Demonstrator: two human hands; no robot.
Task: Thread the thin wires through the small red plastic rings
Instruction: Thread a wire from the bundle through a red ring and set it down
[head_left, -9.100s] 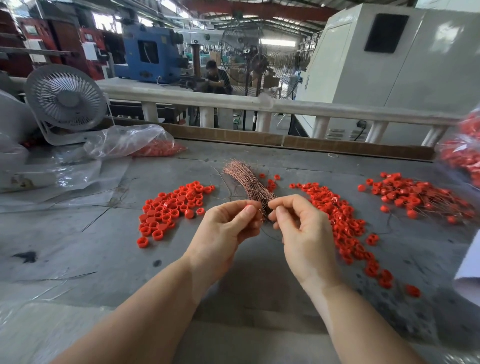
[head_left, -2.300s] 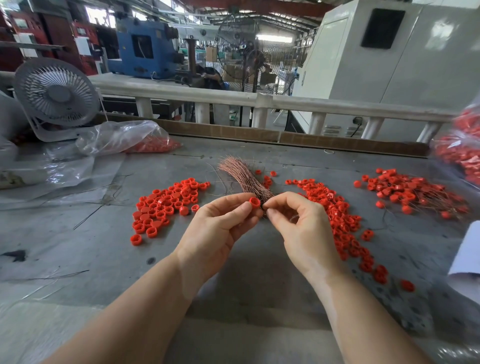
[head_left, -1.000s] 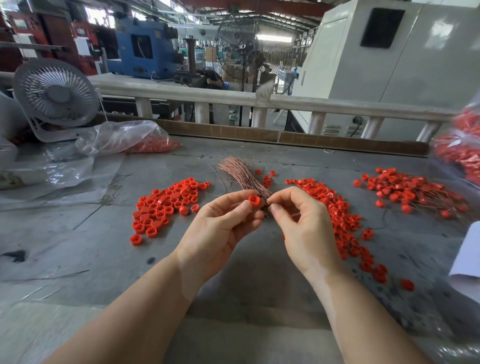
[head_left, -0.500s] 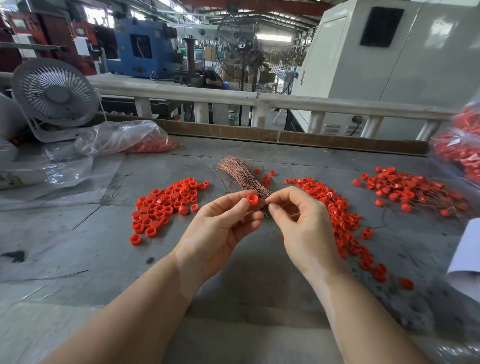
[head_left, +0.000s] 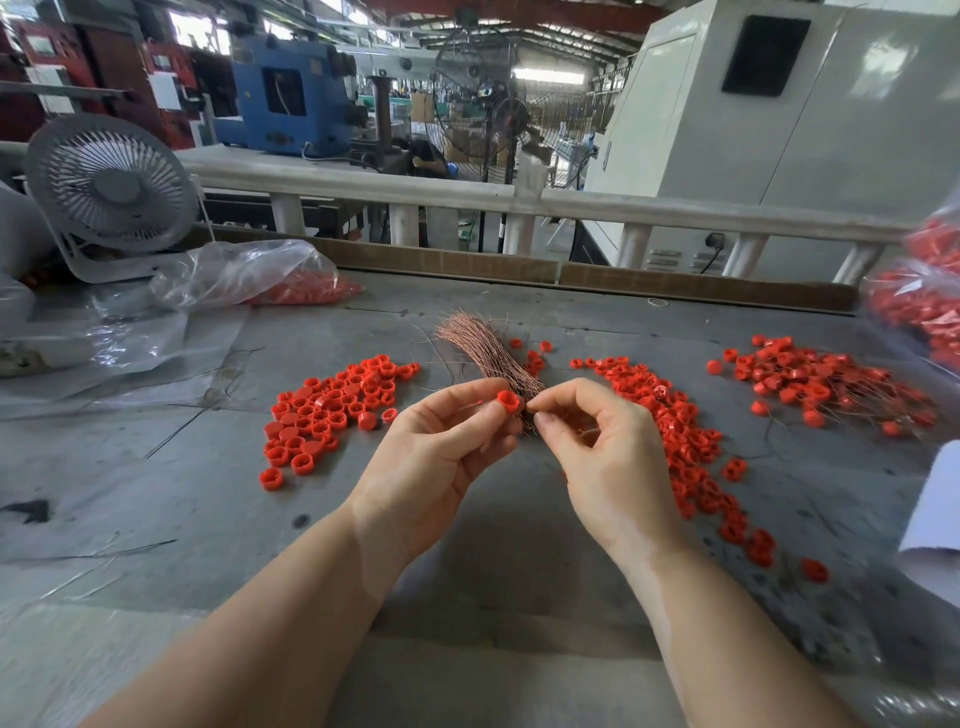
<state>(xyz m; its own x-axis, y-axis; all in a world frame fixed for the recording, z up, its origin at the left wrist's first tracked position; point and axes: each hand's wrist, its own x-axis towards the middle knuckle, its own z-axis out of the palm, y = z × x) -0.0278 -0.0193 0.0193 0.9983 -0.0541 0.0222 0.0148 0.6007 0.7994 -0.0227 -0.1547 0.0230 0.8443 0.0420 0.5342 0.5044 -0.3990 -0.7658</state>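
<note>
Red is the ring (head_left: 509, 400) that the left hand (head_left: 441, 457) pinches between thumb and first finger, with the hole turned up so a wire can go in. That same hand also seems to hold the bundle (head_left: 488, 348) of thin copper wires, which fans out away from the person. Keeping the wires there means the next one is always close by.

Right beside the ring, the right hand (head_left: 605, 447) has its thumb and first finger pressed together. It looks like it is pinching one wire, but the wire is too thin to see for sure. Holding it near the tip would keep it from bending as it goes in.

Loose rings lie in a pile (head_left: 332, 410) on the left and in a long row (head_left: 685, 441) on the right, both easy to reach. Far right is a heap (head_left: 826, 384) of rings mixed with wires, likely the finished ones, kept apart from the rest.

All of it sits on a grey table (head_left: 156, 493) with scratches and dark marks. A clear bag (head_left: 249, 275) with more rings lies at the back left, near a small white fan (head_left: 109, 187). Behind a white rail (head_left: 363, 182) is a big workshop with a blue machine (head_left: 291, 104) and a tall standing fan (head_left: 483, 88).
</note>
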